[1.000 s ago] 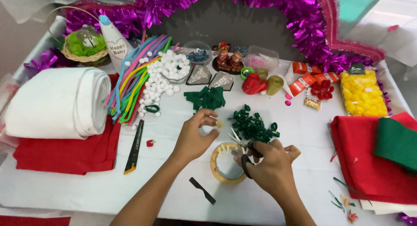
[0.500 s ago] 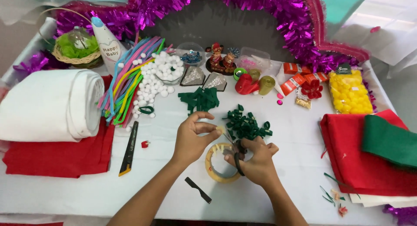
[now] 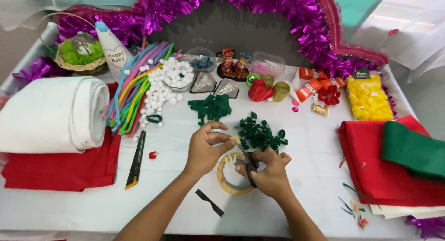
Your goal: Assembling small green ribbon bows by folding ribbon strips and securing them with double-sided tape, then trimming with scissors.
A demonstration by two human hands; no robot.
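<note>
Over the tan tape roll (image 3: 230, 174) on the white desk (image 3: 301, 143), the right hand (image 3: 268, 171) has its grip clenched on dark scissors (image 3: 249, 163) while the left hand (image 3: 206, 146) pinches a pale tape end (image 3: 235, 139), so closing blades could nick those fingertips.

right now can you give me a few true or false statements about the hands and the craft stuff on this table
1. The right hand grips dark scissors. True.
2. The left hand rests on the rolled white fabric. False: it pinches a small piece of tape by the scissor blades.
3. A tan ring-shaped roll of tape lies under the hands. True.
4. The pile of small dark green felt loops sits on the folded red felt. False: it lies on the white table.
</note>
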